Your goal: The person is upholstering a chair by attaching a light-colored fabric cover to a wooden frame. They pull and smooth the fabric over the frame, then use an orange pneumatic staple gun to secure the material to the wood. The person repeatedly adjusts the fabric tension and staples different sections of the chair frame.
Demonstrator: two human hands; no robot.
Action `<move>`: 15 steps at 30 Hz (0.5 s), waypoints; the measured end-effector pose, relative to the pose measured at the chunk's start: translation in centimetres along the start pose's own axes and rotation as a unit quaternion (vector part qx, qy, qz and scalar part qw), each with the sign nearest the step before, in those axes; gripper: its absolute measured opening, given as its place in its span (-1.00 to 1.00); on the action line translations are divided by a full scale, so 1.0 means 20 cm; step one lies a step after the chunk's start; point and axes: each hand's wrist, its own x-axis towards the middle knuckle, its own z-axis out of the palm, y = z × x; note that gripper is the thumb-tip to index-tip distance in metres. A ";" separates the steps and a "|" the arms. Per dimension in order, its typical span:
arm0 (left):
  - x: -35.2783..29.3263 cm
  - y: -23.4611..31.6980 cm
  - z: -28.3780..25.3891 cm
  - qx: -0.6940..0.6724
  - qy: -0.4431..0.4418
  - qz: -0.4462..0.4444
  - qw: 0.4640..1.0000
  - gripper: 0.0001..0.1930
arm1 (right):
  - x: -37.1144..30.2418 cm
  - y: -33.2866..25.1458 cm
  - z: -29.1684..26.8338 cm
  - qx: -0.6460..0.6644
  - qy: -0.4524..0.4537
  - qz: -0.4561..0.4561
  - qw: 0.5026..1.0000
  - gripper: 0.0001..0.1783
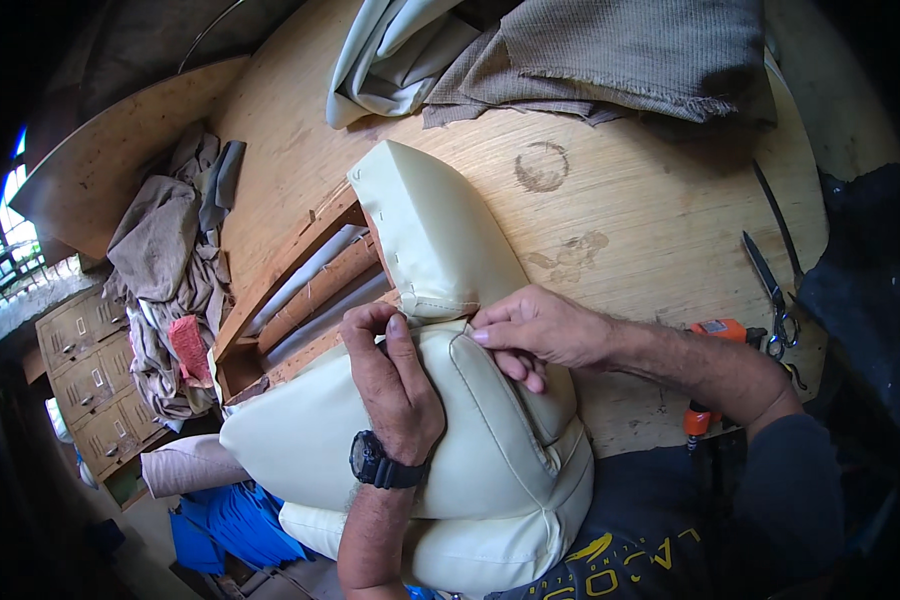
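Note:
A cream upholstered chair part (310, 450) lies in front of me on the wooden table, its bare wooden frame (320, 275) showing at the left. My left hand (395, 385), with a black watch on the wrist, is closed in a pinch at the edge of the cream cover, just below the upright padded arm (435, 215). My right hand (550, 330) comes in from the right. Its thumb and fingers pinch the cover near the top of the stitched seam, beside the joint with the padded arm. Whether either hand holds anything small, such as a pin, I cannot make out.
Grey-brown fabric (630, 55) and pale folded material (395, 60) lie at the table's far edge. Scissors (770, 290) and an orange-black power tool (705, 410) are on the right. Cloths (160, 240) hang at the left near wooden lockers (95, 375). Blue material (235, 525) is lower left.

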 end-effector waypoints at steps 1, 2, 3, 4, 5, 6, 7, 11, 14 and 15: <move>0.00 0.00 0.00 -0.002 -0.002 -0.004 1.000 -0.88 | 0.00 0.01 0.00 -0.025 0.008 -0.015 1.000 -0.57; 0.00 0.00 0.00 0.001 -0.003 -0.004 1.000 -0.88 | 0.01 0.02 0.00 -0.050 0.017 -0.031 0.998 -0.60; 0.00 0.00 0.00 0.004 -0.004 -0.004 1.000 -0.87 | 0.01 0.02 0.01 -0.076 0.025 -0.046 0.996 -0.62; 0.00 0.00 0.00 0.009 -0.004 -0.003 1.000 -0.87 | 0.02 0.01 0.02 -0.102 0.042 -0.053 0.993 -0.67; 0.00 0.01 0.00 0.016 -0.005 -0.004 1.000 -0.87 | 0.03 -0.01 0.04 -0.128 0.060 -0.059 0.988 -0.70; 0.00 0.01 0.00 0.023 -0.006 -0.005 1.000 -0.87 | 0.03 -0.02 0.05 -0.153 0.078 -0.066 0.983 -0.73; 0.00 0.01 0.00 0.030 -0.008 -0.007 0.999 -0.87 | 0.03 -0.01 0.05 -0.127 0.087 -0.076 0.985 -0.75; 0.02 0.02 0.00 0.023 -0.003 -0.001 1.000 -0.87 | 0.02 0.09 0.00 -0.162 0.198 -0.231 0.939 -0.84; 0.02 0.04 0.02 0.027 0.012 0.011 1.000 -0.89 | 0.03 0.15 -0.06 -0.355 0.286 -0.409 0.791 -0.79; 0.02 0.04 0.02 0.026 0.015 0.013 0.999 -0.89 | 0.06 0.15 -0.08 -0.397 0.280 -0.453 0.748 -0.73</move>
